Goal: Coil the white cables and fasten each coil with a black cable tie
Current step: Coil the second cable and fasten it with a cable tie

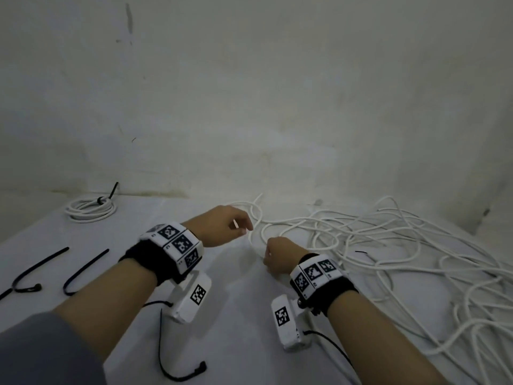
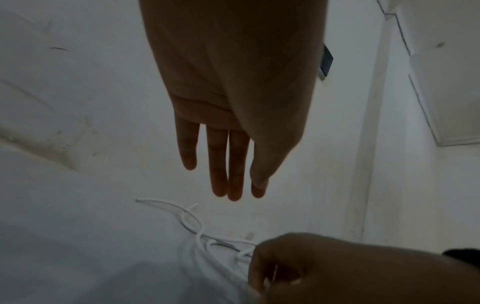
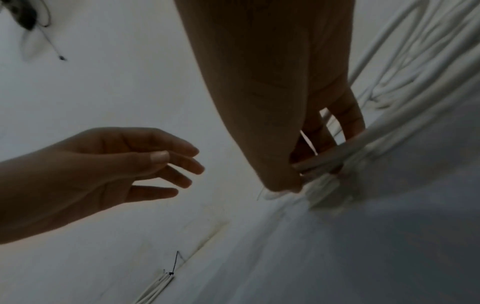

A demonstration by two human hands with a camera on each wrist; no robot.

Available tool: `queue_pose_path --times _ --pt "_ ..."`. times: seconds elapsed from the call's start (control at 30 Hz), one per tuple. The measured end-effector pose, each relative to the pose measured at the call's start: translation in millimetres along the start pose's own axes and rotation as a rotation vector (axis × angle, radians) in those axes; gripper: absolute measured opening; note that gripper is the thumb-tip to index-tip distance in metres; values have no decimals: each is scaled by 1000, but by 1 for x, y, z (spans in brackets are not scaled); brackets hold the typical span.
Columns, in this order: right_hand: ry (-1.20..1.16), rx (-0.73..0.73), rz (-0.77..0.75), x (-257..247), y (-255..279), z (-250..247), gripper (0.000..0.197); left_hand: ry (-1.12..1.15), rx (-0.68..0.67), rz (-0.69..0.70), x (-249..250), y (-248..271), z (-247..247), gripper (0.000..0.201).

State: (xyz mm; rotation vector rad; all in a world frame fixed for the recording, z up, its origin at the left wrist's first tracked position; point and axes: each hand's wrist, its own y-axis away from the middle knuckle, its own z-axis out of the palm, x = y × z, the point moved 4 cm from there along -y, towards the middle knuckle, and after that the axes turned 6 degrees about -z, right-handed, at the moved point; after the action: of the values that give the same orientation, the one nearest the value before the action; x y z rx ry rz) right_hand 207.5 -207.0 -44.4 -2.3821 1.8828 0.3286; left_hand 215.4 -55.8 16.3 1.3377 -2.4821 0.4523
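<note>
Head view – right hand (image 1: 280, 255) gripping white cable (image 1: 388, 245)

I see loose white cables (image 1: 388, 245) tangled across the right, one finished coil (image 1: 91, 209) tied black at far left, and three black cable ties (image 1: 83, 270) lying loose.

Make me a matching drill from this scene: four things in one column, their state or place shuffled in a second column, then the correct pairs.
Things:
1. finished coil
2. loose cable pile
3. left hand
4. right hand

States or places:
A. grips white cable strands
B. far left of the table, bound with a black tie
C. open, fingers straight, holding nothing
D. tangled and untied, spread across the right side

Pairs: 1-B, 2-D, 3-C, 4-A
</note>
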Motion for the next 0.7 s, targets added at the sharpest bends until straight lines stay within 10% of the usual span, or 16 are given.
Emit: queue_pose_path --times 0.4,0.7 --pt "-303 460 -311 -2 78 -105 7 80 210 67 15 -6 -3 23" --pt "-132 667 -360 19 127 -154 11 287 80 -18 23 2 9 22"
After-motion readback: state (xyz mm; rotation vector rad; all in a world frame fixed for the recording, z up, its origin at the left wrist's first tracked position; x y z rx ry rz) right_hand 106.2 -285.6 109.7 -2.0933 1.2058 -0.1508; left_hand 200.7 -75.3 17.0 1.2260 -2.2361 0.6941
